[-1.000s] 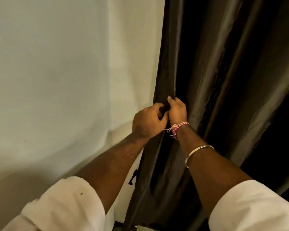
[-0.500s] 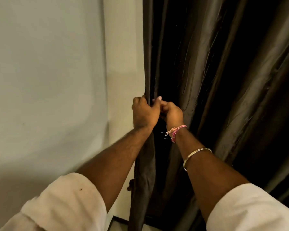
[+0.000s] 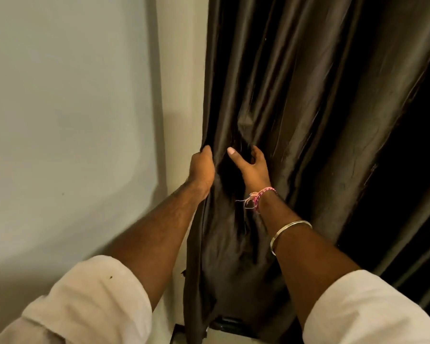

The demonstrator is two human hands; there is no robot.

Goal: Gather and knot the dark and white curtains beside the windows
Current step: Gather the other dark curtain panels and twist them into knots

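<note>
A dark brown satin curtain (image 3: 296,100) hangs in long folds down the right half of the view. My left hand (image 3: 201,170) grips the curtain's left edge, with its fingers curled round the cloth. My right hand (image 3: 251,165) is just to the right of it, thumb spread, fingers curling into a fold of the same curtain. Its fingertips are partly hidden in the fabric. No white curtain shows.
A pale wall (image 3: 67,120) fills the left half and meets a narrow cream strip of wall (image 3: 181,83) beside the curtain. A dark object (image 3: 229,324) sits on the floor under the curtain's hem.
My hands were pressed together on the curtain edge. They have since drawn apart, the right one reaching right into a further fold. The curtain edge has shifted slightly right.
</note>
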